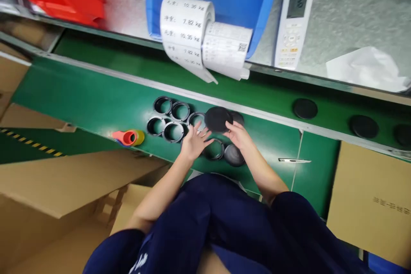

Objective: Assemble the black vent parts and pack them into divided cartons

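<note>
My right hand (238, 134) pinches the right edge of a flat black round disc (218, 119), held above the green bench. My left hand (193, 142) is open with fingers spread, just left of and below the disc; its fingertips come near the disc's edge, and I cannot tell if they touch. Several black rings (165, 132) stand in a cluster to the left, partly hidden by that hand. Below the held disc lies another black ring (221, 150), with a dark round piece (233, 155) beside it. A second dark piece (238, 118) shows partly behind my right hand.
More black discs (305, 108) lie along the conveyor (269, 107). Tape rolls (138, 137) sit at left, a pen-like cutter (294, 160) at right. Overhead, a shelf carries a blue bin (260, 13), label rolls (184, 21) and a remote (293, 30). Cardboard boxes (369, 192) flank the bench.
</note>
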The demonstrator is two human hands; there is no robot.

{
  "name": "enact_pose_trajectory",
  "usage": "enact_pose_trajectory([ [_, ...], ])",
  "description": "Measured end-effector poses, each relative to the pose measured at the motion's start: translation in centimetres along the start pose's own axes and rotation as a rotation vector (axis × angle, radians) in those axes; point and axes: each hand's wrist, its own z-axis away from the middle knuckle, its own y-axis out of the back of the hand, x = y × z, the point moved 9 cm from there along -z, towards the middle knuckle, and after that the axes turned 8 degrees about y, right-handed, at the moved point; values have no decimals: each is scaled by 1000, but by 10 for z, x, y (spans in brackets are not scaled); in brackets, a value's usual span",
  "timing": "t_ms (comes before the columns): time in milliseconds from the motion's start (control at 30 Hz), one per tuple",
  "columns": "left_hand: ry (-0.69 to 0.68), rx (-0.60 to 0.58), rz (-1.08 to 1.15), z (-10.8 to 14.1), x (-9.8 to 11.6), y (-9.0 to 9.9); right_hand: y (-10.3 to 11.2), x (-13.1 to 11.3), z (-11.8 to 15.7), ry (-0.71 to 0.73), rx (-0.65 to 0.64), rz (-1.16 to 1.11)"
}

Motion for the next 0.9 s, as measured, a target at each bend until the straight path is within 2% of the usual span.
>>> enact_pose_trajectory([
  [67,1,-103,124,10,4,-18,-36,17,41,-18,-172,82],
  [100,-30,-124,156,18,8,-22,-43,17,55,30,-189,211],
  [133,-68,-129,176,27,12,-24,-47,8,65,132,-170,369],
  [233,-129,-131,197,58,18,-26,-63,-44,87,595,-105,817],
  [300,-131,-134,201,77,18,-28,-86,-66,99,823,-215,976],
  [367,-137,-132,205,94,16,-29,-109,-73,107,929,-376,1061],
  [433,-160,-123,209,108,15,-28,-124,-74,111,948,-469,1101],
  [533,-196,-124,217,125,13,-25,-142,-70,116,939,-539,1113],
  [700,-189,-199,229,146,4,-25,-167,-60,137,932,-707,1060],
  [800,-229,-248,222,157,6,-26,-168,-64,145,846,-706,929],
  [900,-250,-282,224,163,7,-26,-163,-70,145,732,-647,820],
])
